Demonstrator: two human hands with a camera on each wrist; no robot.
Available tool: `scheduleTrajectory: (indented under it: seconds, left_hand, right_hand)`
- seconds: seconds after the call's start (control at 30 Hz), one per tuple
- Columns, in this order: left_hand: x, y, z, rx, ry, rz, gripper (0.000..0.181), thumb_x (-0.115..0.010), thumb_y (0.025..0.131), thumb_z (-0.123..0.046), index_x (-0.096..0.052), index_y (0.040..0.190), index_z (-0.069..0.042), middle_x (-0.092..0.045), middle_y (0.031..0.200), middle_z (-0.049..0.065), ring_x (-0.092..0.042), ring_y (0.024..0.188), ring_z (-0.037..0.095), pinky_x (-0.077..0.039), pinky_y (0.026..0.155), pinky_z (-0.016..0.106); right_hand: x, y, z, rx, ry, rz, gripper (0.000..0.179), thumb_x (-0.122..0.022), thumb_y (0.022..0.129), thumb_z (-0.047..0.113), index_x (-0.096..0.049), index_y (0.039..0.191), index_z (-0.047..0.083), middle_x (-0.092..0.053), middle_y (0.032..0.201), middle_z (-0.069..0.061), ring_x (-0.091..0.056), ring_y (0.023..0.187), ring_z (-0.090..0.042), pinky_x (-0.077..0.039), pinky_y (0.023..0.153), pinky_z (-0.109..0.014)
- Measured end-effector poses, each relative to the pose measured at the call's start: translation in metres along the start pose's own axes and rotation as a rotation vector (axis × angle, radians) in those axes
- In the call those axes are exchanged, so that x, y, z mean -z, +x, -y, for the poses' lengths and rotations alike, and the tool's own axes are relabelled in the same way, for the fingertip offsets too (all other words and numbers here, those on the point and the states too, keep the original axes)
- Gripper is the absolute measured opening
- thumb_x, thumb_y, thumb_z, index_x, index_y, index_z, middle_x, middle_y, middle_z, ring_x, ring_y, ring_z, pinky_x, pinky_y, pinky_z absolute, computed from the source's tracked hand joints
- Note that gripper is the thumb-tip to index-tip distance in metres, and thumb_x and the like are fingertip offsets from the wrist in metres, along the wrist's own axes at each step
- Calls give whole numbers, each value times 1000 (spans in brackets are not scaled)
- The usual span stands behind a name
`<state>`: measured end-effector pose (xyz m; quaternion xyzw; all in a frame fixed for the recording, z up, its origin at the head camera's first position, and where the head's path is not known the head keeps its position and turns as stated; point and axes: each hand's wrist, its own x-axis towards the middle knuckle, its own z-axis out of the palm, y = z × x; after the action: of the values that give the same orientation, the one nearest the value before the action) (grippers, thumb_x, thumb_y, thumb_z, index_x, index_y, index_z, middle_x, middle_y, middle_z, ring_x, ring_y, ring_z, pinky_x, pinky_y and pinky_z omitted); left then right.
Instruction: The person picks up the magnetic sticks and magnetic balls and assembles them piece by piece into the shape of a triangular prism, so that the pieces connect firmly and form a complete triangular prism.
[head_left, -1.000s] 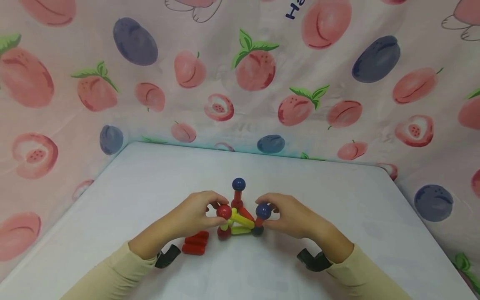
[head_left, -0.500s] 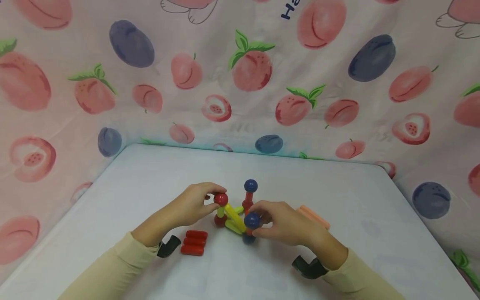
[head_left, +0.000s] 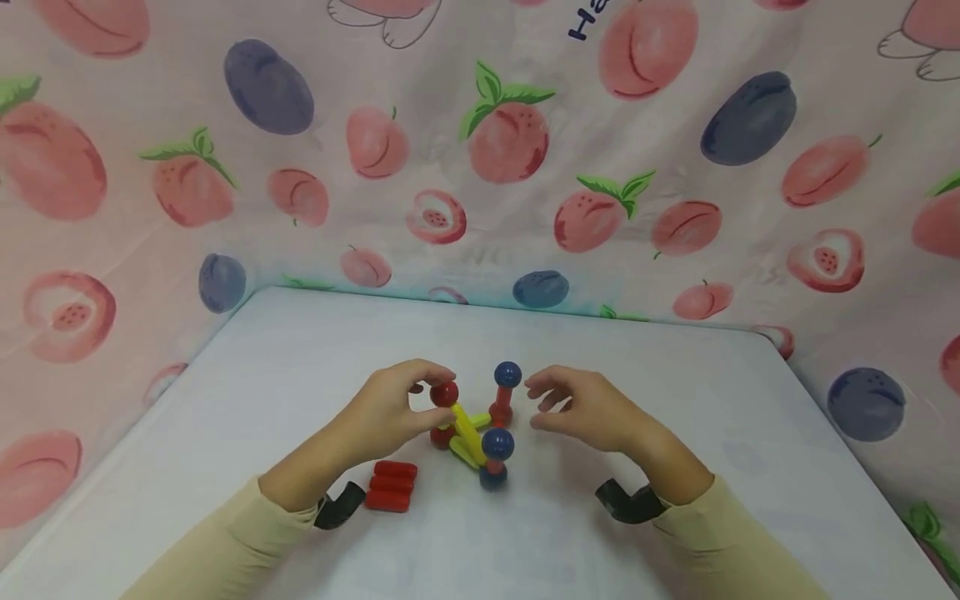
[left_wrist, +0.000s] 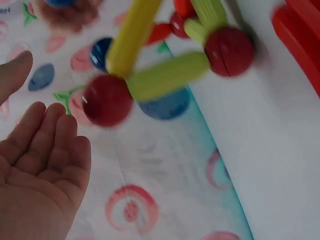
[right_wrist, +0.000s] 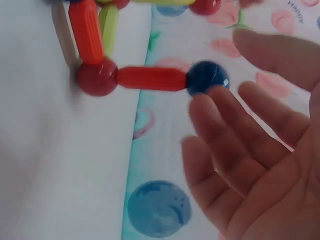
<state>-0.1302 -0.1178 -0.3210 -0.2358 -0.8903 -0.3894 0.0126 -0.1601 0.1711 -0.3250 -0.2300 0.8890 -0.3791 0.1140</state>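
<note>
Lying side by side on the white table (head_left: 510, 550), three red sticks (head_left: 392, 486) were seen. Beyond them, the left hand (head_left: 388, 408) was held with fingers parted beside a red ball (head_left: 444, 393), from which a yellow stick (head_left: 468, 435) was slanted down. A front blue ball (head_left: 497, 443) and a rear blue ball (head_left: 507, 374) were propped on short sticks (head_left: 504, 397); just beside the latter, the right hand (head_left: 592, 408) was held, its fingers apart.

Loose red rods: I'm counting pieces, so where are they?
In the head view, the rods lie left of centre on the table, just below the left hand.
</note>
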Motion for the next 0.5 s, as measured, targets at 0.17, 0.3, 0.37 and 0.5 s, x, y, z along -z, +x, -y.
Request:
scheduleTrajectory:
  seconds: [0.17,0.3,0.37,0.5]
  left_hand:
    - [-16,-4,-19,-87,-60,27,43,-82,85,-18,-66,123,-5,-68,115,3,-63,103,23,-55,90,39]
    - [-31,-3,-27,-74,-101,73,45,-83,84,-21,-66,122,-4,-67,118,3,-62,105,24,-53,92,41]
    - [-38,-2,-29,-53,-114,91,45,-84,84,-21,-66,122,-5,-67,119,3,-61,107,23,-52,94,40]
    - [-47,0,-30,-55,-86,101,41,-83,84,-18,-67,120,-5,-66,119,2,-60,106,17,-51,94,36]
  right_hand:
    - [1,17,-1,-46,54,-84,41,-76,90,21,-64,128,11,-64,125,-8,-61,112,-26,-54,90,-43]
    - [-1,30,0,-47,58,-105,42,-75,90,20,-63,130,13,-62,129,-9,-60,116,-29,-55,89,-46]
    - [-2,36,0,-31,53,-100,43,-75,90,20,-62,131,12,-62,130,-8,-60,116,-30,-55,88,-46]
    - [-4,44,-2,17,43,-73,43,-74,91,21,-63,132,9,-64,127,-6,-62,115,-29,-55,90,-46]
